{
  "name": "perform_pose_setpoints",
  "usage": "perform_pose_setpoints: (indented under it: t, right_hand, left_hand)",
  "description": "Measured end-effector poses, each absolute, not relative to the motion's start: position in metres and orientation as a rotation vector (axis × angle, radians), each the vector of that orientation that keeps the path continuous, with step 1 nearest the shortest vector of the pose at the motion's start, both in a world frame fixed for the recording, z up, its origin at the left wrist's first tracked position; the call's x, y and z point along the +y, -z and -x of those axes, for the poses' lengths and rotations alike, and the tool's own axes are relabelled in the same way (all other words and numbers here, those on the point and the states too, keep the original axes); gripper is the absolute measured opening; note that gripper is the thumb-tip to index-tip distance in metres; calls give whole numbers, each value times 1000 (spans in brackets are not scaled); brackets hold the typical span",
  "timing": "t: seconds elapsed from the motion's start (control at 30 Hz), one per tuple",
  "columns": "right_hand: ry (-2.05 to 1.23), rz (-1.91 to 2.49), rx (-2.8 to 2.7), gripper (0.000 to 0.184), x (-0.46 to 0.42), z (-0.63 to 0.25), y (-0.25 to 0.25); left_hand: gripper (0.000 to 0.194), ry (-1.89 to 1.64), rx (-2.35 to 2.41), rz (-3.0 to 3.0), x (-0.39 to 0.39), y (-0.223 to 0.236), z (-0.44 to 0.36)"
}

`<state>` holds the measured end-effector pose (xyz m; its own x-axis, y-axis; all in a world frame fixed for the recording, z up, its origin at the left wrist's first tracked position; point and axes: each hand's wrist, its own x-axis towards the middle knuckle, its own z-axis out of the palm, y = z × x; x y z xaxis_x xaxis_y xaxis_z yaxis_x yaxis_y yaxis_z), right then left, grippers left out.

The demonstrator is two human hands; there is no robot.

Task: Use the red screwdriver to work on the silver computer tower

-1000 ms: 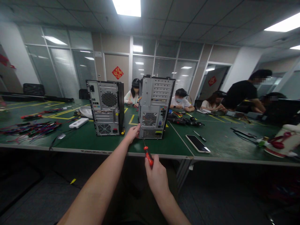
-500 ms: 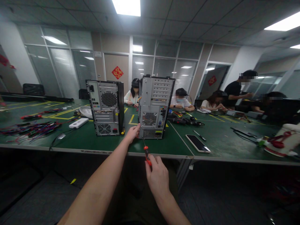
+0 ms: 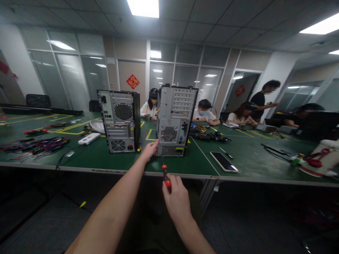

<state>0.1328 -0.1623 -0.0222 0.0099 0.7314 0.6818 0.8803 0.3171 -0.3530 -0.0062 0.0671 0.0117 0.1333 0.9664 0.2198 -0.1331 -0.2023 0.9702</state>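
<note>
A grey computer case [image 3: 169, 121] stands upright on the green table, its rear panel towards me. My left hand [image 3: 150, 150] holds the lower left edge of this case, with some fingertips hidden at its side. In my right hand [image 3: 177, 195] is a red-and-black screwdriver [image 3: 165, 174], the fingers closed round the end of its handle. The thin shaft points up at the bottom left corner of the rear panel. Whether the tip sits in a screw is too small to tell. A second computer case [image 3: 120, 121] stands upright to the left.
Left of the cases lie a white power strip [image 3: 89, 138], a tangle of thin cables [image 3: 34, 146] and another screwdriver [image 3: 35, 132]. To the right are a phone [image 3: 224, 161], a thin pen-like tool [image 3: 225, 153] and black power tools [image 3: 201, 134]. Several people work across the table.
The screwdriver and my right hand have shifted very slightly to the left, and the handle looks turned. My left hand stays at the case. A standing person in the background has moved an arm.
</note>
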Motion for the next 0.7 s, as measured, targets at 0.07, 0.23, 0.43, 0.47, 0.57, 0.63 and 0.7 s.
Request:
perform_pose_setpoints:
  t: [0.07, 0.23, 0.43, 0.47, 0.57, 0.63, 0.7]
  right_hand:
    - [132, 1468, -1724, 16, -161, -133, 22]
    - [-35, 1545, -1665, 22, -159, -134, 21]
    - [205, 1626, -1760, 14, -165, -134, 18]
    - [243, 1637, -1768, 17, -166, -134, 18]
    - [296, 1650, -1768, 28, -167, -135, 19]
    - [315, 1639, -1769, 32, -166, -135, 21]
    - [342, 1613, -1777, 36, -164, -136, 23]
  left_hand:
    - [70, -1306, 906, -1339, 67, -12, 6]
    - [68, -1307, 909, -1337, 67, -12, 6]
    - [71, -1310, 897, -1337, 67, -11, 6]
    - [72, -1312, 898, -1339, 67, -11, 6]
    - [73, -1310, 909, -1341, 67, -12, 5]
    - [73, -1309, 914, -1337, 67, -12, 5]
    - [72, -1308, 914, -1329, 68, -12, 5]
